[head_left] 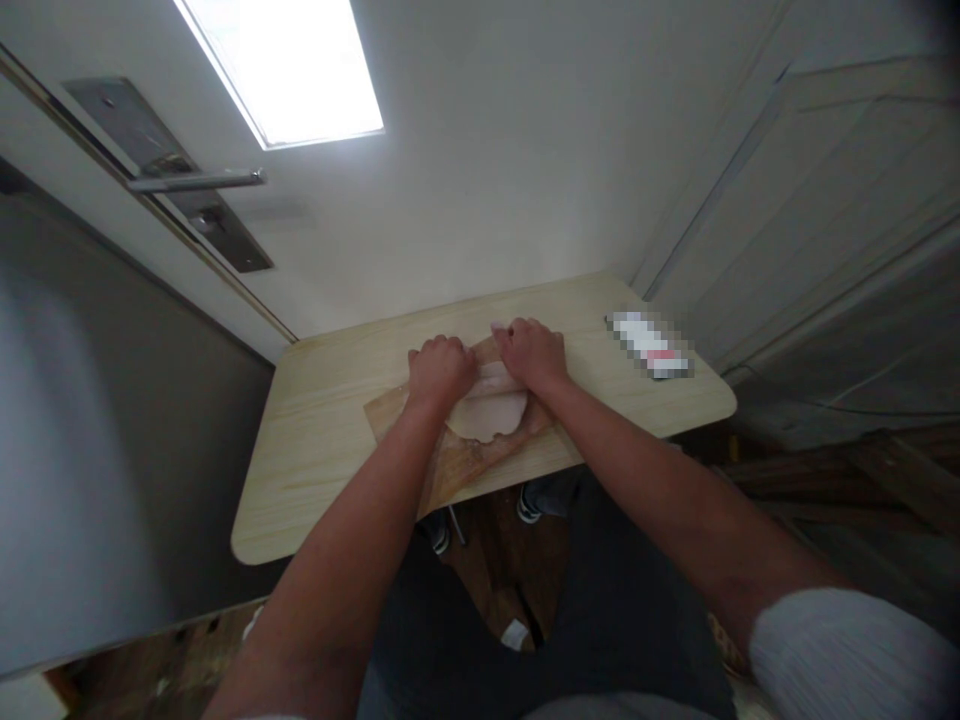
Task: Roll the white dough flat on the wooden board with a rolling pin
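A flattened round of pale dough (491,415) with an uneven near edge lies on a thin brown wooden board (457,465). Across its far part runs a light-coloured rolling pin (496,378), its ends covered by my fists. My left hand (441,368) is closed around the left end, knuckles up. My right hand (534,352) grips the right end, its thumb side turned inward. Both forearms reach forward over the board's near side.
The board rests at an angle on a light wood table (315,440) with rounded corners, overhanging its near edge. A blurred-out white and red object (649,343) lies at the right. Behind stands a white door with a metal handle (199,181). My legs are below the table.
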Tool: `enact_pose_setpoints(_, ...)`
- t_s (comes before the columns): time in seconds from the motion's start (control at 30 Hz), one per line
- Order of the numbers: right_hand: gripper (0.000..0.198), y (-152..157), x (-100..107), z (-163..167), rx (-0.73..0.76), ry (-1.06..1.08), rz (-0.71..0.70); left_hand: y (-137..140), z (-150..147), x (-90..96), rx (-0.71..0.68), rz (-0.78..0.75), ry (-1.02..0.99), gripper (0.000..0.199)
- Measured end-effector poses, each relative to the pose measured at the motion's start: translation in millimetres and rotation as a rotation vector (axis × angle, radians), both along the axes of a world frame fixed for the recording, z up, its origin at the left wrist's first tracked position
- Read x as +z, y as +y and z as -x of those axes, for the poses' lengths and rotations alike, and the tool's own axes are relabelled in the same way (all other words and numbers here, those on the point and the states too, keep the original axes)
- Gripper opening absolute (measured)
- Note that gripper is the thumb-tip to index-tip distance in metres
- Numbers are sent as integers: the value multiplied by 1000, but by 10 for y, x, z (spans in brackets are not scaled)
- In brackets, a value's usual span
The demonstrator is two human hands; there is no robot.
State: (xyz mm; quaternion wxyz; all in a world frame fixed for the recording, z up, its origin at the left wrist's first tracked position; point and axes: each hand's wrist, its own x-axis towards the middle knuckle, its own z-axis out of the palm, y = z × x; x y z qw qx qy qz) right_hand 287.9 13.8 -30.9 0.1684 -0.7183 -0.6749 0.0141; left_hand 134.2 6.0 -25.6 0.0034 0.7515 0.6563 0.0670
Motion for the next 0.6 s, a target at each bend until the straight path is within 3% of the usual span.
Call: enact_pose_setpoints(0.6, 58, 170, 15, 26, 32, -19, -4, 155, -30, 47, 26, -2, 26, 44)
